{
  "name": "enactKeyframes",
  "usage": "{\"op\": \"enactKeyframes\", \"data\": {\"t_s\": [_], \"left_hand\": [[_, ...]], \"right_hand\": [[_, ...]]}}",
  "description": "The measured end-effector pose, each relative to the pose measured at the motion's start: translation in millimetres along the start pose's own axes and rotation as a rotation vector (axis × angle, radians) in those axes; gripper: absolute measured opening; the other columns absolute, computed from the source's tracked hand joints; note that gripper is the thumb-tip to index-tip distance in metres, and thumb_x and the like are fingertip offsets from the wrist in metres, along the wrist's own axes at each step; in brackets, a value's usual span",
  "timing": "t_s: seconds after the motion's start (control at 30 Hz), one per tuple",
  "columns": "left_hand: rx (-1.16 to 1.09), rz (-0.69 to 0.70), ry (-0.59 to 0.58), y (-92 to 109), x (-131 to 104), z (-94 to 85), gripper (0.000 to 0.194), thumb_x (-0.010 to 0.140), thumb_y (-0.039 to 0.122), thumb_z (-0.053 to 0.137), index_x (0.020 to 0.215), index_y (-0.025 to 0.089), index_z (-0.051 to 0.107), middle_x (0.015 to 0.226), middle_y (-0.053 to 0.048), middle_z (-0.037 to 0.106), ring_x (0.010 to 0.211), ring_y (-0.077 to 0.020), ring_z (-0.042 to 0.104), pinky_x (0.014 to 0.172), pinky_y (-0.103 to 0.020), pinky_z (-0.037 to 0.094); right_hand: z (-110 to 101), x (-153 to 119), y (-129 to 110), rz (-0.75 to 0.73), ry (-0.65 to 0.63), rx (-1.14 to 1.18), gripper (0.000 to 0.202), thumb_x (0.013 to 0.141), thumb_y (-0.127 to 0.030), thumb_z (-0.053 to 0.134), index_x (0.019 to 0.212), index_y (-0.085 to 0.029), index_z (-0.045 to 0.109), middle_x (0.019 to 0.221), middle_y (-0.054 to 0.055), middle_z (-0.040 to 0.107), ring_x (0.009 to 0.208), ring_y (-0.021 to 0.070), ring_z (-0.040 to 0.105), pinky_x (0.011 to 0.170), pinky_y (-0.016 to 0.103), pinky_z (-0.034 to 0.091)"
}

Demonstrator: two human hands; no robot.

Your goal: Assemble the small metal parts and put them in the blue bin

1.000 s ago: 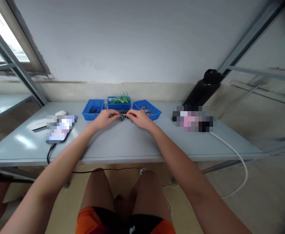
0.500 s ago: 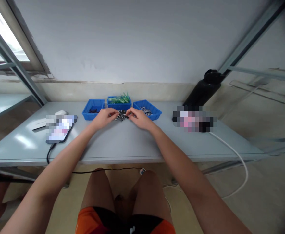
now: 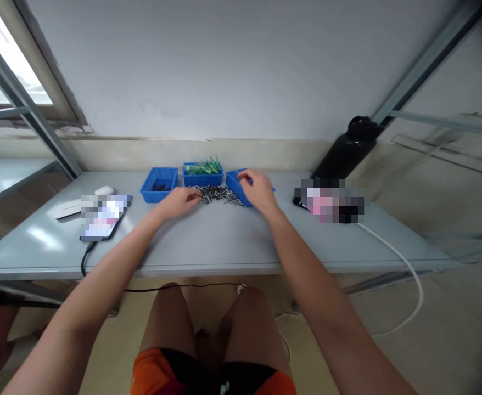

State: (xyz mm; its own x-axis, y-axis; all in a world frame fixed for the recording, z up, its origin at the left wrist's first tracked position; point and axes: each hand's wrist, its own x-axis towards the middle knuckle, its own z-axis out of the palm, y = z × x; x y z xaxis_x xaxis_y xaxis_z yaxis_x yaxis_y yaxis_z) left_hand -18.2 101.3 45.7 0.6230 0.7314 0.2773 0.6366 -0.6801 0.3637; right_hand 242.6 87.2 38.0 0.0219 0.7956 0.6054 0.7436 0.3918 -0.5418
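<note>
A heap of small dark and silvery metal pieces (image 3: 215, 193) lies on the grey table. My left hand (image 3: 180, 201) is at the heap's left edge, its fingers drawn together near the pieces; what they hold is too small to make out. Over the right blue bin (image 3: 236, 187) is my right hand (image 3: 257, 189), fingers bent, hiding much of the bin; whether it holds anything cannot be seen. The left blue bin (image 3: 159, 185) has small dark parts inside. Green slender pieces (image 3: 205, 166) fill the middle blue bin (image 3: 202, 179).
On the left of the table (image 3: 220, 247) lie a phone (image 3: 106, 216) with a black cable, a white case (image 3: 105, 191) and a flat white item (image 3: 68, 209). A black bottle (image 3: 346, 151) and a partly blurred device (image 3: 327, 206) with a white cable are at the right.
My right hand has moved right and up, from beside my left hand at the heap to over the right bin. More of the heap now shows between the hands.
</note>
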Motion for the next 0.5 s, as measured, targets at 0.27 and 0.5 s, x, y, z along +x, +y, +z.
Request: {"op": "enactKeyframes", "data": {"t_s": [0.27,0.5], "left_hand": [[0.253,-0.113,-0.159,-3,-1,6.5,0.030,0.088,0.029,0.050,0.106,0.016,0.070,0.088,-0.010,0.072,0.082,-0.0249,0.067,0.073,-0.030,0.048],[0.372,-0.185,-0.144,1,-3,10.9,0.032,0.091,0.028,0.049,0.117,0.021,0.065,0.100,-0.011,0.072,0.092,-0.0273,0.068,0.074,-0.031,0.050]], "right_hand": [[1,1,7,0.117,0.112,-0.001,0.032,0.084,-0.024,0.047,0.112,-0.021,0.061,0.087,0.008,0.068,0.082,0.0224,0.061,0.085,0.039,0.046],[8,-3,-9,0.075,-0.014,0.134,0.029,0.084,-0.025,0.049,0.110,-0.023,0.061,0.084,0.005,0.068,0.077,0.0200,0.061,0.079,0.036,0.047]]}}
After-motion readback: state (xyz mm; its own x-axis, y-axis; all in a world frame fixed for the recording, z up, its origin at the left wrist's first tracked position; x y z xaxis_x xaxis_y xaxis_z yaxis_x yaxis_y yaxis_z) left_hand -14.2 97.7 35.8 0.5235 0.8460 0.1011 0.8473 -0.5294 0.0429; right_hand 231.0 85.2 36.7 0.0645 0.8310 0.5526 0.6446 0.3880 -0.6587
